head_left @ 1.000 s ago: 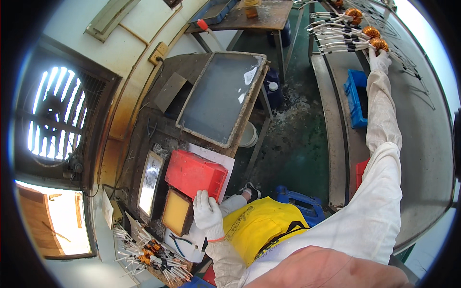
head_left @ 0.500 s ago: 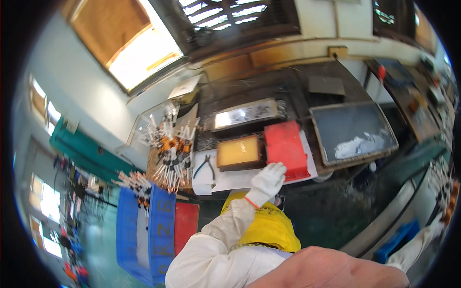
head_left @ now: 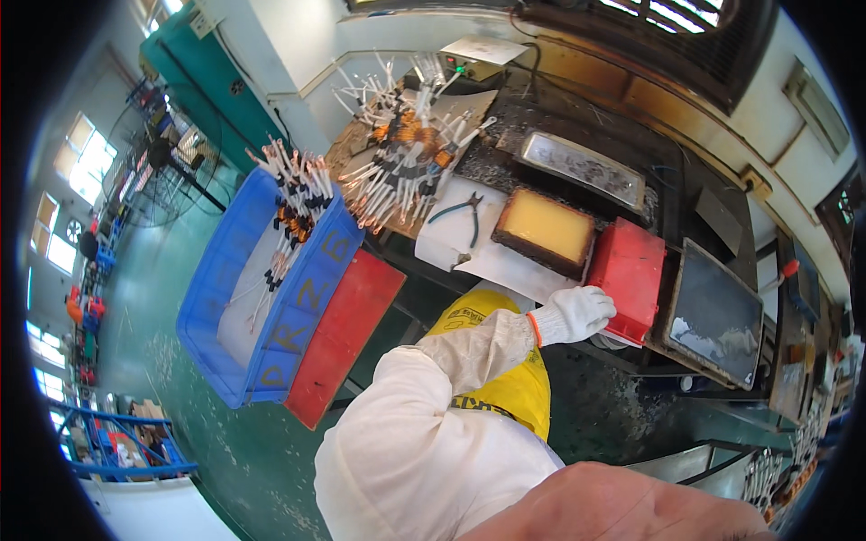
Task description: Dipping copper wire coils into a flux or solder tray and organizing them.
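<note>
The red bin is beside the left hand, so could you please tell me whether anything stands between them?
Nothing visible does: the left hand is at the near edge of the red bin, though contact cannot be told. The dark tray of yellow material sits left of the bin, out of that line.

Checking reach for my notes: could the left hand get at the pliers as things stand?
Probably yes: the left hand is by the red bin, and the pliers lie uncovered on the paper. The yellow-topped box is beside them, but the near side looks largely open.
</note>
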Available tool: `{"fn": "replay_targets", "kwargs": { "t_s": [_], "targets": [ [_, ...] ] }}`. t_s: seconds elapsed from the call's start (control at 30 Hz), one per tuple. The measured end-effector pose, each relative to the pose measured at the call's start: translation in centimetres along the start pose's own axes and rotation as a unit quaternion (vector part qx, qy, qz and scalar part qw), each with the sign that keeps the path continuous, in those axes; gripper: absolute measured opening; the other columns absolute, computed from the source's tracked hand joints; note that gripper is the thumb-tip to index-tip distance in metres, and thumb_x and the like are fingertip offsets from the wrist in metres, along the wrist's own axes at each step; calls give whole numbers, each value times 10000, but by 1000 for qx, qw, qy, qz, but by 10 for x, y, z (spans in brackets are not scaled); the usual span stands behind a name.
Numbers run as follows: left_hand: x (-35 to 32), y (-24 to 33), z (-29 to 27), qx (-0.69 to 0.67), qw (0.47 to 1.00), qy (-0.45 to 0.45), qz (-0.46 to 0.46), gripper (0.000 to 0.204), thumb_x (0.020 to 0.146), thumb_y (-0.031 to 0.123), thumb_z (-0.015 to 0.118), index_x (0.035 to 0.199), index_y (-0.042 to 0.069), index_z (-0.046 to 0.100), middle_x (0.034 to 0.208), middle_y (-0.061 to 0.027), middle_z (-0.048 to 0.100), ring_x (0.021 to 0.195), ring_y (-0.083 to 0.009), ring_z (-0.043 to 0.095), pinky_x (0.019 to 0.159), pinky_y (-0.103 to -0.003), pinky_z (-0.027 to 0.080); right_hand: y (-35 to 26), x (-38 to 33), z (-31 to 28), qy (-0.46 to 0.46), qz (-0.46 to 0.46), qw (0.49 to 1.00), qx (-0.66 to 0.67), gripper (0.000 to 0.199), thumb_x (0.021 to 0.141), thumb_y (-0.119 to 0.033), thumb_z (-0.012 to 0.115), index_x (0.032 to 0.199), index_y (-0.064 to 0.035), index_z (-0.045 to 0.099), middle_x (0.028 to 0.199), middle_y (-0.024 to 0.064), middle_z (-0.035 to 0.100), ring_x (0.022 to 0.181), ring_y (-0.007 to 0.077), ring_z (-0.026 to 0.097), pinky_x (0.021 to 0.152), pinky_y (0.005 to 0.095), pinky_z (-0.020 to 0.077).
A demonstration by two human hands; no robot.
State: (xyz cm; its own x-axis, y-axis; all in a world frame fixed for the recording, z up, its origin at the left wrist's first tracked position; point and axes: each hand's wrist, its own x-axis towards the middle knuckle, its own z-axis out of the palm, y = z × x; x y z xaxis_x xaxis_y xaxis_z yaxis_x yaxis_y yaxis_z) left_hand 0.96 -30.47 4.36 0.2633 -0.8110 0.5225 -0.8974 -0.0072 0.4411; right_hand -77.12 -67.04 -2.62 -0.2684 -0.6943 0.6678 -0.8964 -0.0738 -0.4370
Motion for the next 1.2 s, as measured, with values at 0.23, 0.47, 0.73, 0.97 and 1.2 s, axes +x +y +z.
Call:
{"fn": "replay_targets", "kwargs": {
  "t_s": [0.23,0.47,0.73,0.97,1.2],
  "targets": [
    [-80,-59,-62,78,984,121,-105,352,876,218,655,1187,53,639,1190,-137,659,1114,-344,610,967,-416,508,-214,-65,-38,-262,70,747,-607,501,989,-323,442,1478,-236,509,1635,70,278,1370,452,357,1041,619,318],
    [-140,-119,-136,-173,886,60,-426,507,932,275,659,1355,18,548,1287,-168,639,1163,-284,626,1018,-360,477,-305,-138,-93,-340,-20,707,-620,483,984,-397,456,1377,-162,610,1461,90,538,1437,393,368,1156,610,263],
    [-170,-200,-189,-73,781,303,-541,685,845,412,691,1376,10,531,1264,-244,627,1200,-360,593,1035,-403,451,-297,-267,26,-574,-93,732,-356,503,930,-500,530,1257,-144,673,1233,154,682,1198,333,620,1009,470,482],
    [-191,-260,-232,115,759,304,-564,674,799,443,675,1318,28,564,1253,-261,554,1189,-402,503,1047,-469,402,-407,-405,26,-749,-232,597,-170,533,933,-541,510,1272,-154,651,1210,178,683,1157,362,630,986,445,488],
    [-146,-282,-237,234,711,186,-636,719,773,480,737,1324,65,534,1254,-183,519,1168,-365,516,977,-472,455,-397,-416,43,-723,-223,642,-123,483,908,-375,594,1240,-30,659,1149,213,698,1019,297,696,861,394,552]
  ]
}}
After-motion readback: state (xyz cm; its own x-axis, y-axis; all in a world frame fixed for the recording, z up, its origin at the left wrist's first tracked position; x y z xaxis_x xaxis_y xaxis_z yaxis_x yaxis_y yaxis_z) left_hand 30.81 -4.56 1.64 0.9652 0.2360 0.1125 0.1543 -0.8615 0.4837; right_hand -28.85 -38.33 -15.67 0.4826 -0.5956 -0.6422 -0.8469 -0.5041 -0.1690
